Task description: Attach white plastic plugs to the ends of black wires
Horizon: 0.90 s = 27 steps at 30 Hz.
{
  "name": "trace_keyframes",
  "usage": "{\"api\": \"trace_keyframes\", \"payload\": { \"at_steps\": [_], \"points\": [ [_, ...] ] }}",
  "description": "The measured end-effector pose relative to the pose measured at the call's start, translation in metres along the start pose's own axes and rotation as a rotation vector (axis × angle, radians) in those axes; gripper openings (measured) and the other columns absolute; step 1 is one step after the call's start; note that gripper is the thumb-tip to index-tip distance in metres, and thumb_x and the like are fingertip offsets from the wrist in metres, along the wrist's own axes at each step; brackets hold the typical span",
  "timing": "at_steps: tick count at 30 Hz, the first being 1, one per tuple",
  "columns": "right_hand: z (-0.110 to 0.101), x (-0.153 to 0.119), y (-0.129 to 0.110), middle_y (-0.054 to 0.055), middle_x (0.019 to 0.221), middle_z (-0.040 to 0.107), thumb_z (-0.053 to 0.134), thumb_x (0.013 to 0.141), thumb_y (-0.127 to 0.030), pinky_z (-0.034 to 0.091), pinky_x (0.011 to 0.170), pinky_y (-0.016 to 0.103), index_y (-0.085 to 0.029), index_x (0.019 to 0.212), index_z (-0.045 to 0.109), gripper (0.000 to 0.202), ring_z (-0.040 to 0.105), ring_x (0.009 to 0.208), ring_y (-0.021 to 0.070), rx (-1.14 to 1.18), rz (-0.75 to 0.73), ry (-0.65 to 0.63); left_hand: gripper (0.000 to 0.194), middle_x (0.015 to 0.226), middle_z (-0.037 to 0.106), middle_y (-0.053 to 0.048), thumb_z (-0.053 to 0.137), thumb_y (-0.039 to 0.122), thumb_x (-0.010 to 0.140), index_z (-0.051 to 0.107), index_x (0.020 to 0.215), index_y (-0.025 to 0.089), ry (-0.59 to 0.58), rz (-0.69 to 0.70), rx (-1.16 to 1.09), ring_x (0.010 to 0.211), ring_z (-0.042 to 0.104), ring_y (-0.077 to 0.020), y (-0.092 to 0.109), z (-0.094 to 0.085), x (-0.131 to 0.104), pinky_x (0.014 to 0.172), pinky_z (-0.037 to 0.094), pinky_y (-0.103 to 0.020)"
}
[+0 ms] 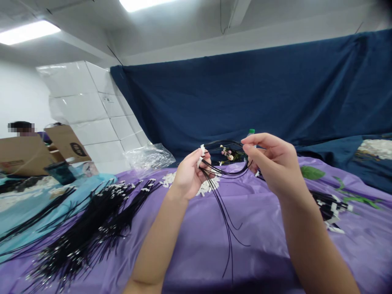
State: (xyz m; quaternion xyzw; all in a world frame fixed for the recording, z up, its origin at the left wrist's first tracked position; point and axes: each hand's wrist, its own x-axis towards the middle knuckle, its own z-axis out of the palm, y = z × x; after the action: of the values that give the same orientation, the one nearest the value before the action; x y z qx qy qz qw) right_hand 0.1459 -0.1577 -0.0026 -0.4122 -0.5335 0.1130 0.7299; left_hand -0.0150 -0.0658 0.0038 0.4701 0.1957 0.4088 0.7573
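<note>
Thin black cables (228,175) with small white connectors (200,161) are held up above the purple cloth (196,232). My left hand (191,173) is closed on them near the connectors. From there they bend in a loop over to my right hand (269,159), whose thumb and fingers pinch the far side of the loop. Several loose cable ends dangle below my left hand. Beneath and behind that hand, small white pieces (208,185) lie scattered on the cloth.
A big pile of black cables (88,224) with white tips lies left. Clear plastic wrap (150,159), artificial flowers (228,153) and a green leaf (312,172) lie farther back. More cables (327,206) sit right. White boxes (82,110), a blue curtain (245,90) and a person (26,130) are behind.
</note>
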Motion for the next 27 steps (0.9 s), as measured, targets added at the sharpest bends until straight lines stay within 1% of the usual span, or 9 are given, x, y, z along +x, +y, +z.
{"api": "trace_keyframes", "payload": {
  "at_steps": [2,4,7,9,13,15,20,23,27],
  "points": [
    [0.004,-0.001,-0.003,-0.002,0.066,0.054,0.065,0.084,-0.024,0.034,0.036,0.019,-0.019,0.09,0.067,0.008,0.048,0.043,0.0054,-0.074,-0.033,0.044,0.022,0.061,0.037,0.005,0.049,0.03,0.092,0.055,0.079,0.013,-0.026,-0.085,-0.043,0.042,0.035,-0.0053,0.001,-0.001,0.001,0.05,0.047,-0.025],
    [0.005,-0.005,-0.008,-0.001,0.075,0.056,0.066,0.083,-0.023,0.035,0.037,0.02,-0.019,0.092,0.066,0.009,0.05,0.046,0.0054,-0.097,-0.061,0.047,0.023,0.061,0.038,0.005,0.046,0.029,0.094,0.054,0.079,0.013,-0.042,-0.128,-0.098,0.043,0.036,-0.0061,0.002,-0.002,0.003,0.05,0.045,-0.025],
    [-0.001,-0.012,-0.017,-0.001,0.08,0.057,0.068,0.083,-0.023,0.037,0.04,0.021,-0.02,0.094,0.064,0.012,0.049,0.048,0.0053,-0.121,-0.112,-0.026,0.026,0.059,0.038,0.004,0.039,0.027,0.096,0.052,0.078,0.013,-0.075,-0.141,-0.181,0.044,0.038,-0.007,0.004,-0.005,0.007,0.051,0.043,-0.024],
    [-0.008,-0.018,-0.024,-0.001,0.076,0.057,0.068,0.083,-0.022,0.039,0.043,0.021,-0.021,0.091,0.063,0.009,0.049,0.05,0.0059,-0.18,-0.169,-0.161,0.027,0.059,0.039,0.004,0.038,0.026,0.097,0.052,0.078,0.013,-0.095,-0.15,-0.235,0.045,0.039,-0.0076,0.005,-0.007,0.008,0.051,0.042,-0.024],
    [-0.018,-0.025,-0.032,-0.001,0.076,0.061,0.067,0.084,-0.02,0.044,0.052,0.021,-0.022,0.09,0.066,0.007,0.054,0.059,0.008,-0.398,-0.307,-0.568,0.023,0.059,0.041,0.004,0.041,0.025,0.096,0.052,0.079,0.013,-0.114,-0.177,-0.324,0.047,0.04,-0.0079,0.008,-0.01,0.006,0.052,0.042,-0.025],
    [-0.016,-0.025,-0.031,0.001,0.084,0.064,0.064,0.086,-0.018,0.047,0.059,0.022,-0.022,0.098,0.067,0.013,0.057,0.066,0.0093,-0.472,-0.372,-0.653,0.022,0.06,0.042,0.004,0.043,0.024,0.095,0.052,0.079,0.014,-0.133,-0.193,-0.36,0.047,0.04,-0.0078,0.009,-0.009,0.003,0.052,0.042,-0.025],
    [0.003,-0.023,-0.014,0.004,0.099,0.065,0.056,0.089,-0.01,0.051,0.077,0.025,-0.022,0.105,0.068,0.023,0.063,0.085,0.013,-0.523,-0.511,-0.673,0.024,0.057,0.041,0.004,0.042,0.023,0.096,0.052,0.076,0.015,-0.152,-0.198,-0.385,0.047,0.042,-0.0089,0.01,-0.005,-0.001,0.052,0.045,-0.025],
    [0.014,-0.023,-0.006,0.004,0.1,0.066,0.055,0.092,-0.014,0.051,0.076,0.026,-0.021,0.101,0.069,0.018,0.064,0.083,0.013,-0.559,-0.607,-0.66,0.025,0.057,0.041,0.003,0.04,0.023,0.096,0.052,0.076,0.015,-0.132,-0.214,-0.393,0.048,0.045,-0.0094,0.01,-0.004,-0.002,0.05,0.045,-0.023],
    [0.02,-0.024,0.0,0.004,0.091,0.068,0.053,0.093,-0.017,0.049,0.067,0.025,-0.019,0.09,0.07,0.017,0.062,0.073,0.0117,-0.571,-0.719,-0.625,0.023,0.06,0.043,0.003,0.041,0.023,0.096,0.051,0.077,0.014,-0.151,-0.222,-0.418,0.049,0.044,-0.0085,0.011,-0.003,-0.003,0.05,0.046,-0.022]
  ]
}}
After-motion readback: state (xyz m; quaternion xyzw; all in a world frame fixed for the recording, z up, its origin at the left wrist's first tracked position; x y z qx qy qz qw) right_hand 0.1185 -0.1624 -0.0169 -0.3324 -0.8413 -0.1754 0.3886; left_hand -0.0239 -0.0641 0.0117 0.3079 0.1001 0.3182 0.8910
